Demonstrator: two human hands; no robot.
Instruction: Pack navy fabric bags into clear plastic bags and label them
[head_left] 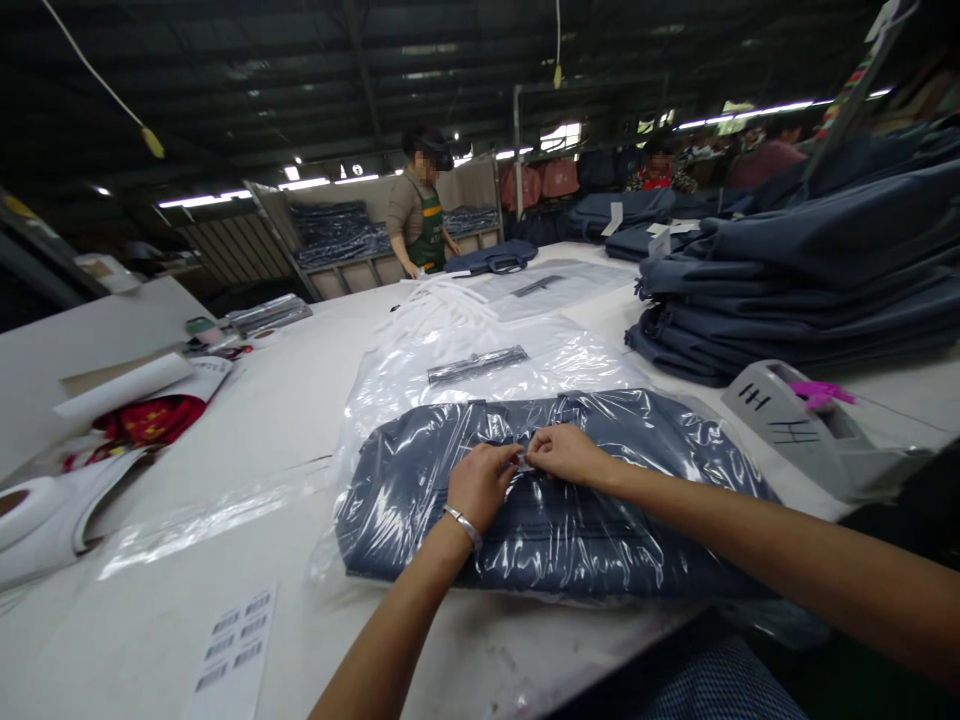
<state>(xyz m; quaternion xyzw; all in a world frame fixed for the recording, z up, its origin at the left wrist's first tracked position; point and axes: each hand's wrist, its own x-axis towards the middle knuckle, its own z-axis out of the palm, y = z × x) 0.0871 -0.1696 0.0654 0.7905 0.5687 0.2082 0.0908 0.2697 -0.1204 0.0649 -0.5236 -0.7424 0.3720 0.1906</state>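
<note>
A dark blue fabric bag (600,535) lies flat before me inside a shiny clear plastic bag (409,480). My left hand (481,485) and my right hand (568,453) meet above its middle, both closed in a pinch. Between their fingertips shows a small whitish, see-through bit, too small to name; it may be part of the plastic. A silver bangle circles my left wrist. Just beyond lie more clear plastic bags (570,360) with a dark printed strip.
A tall stack of dark blue bags (810,270) stands right, behind a grey tape dispenser (795,425). A sheet of barcode labels (234,650) lies front left. Rolls and red cloth (154,420) sit at left. Across the table (300,430), a person in a green apron (430,235) handles another blue bag (491,257).
</note>
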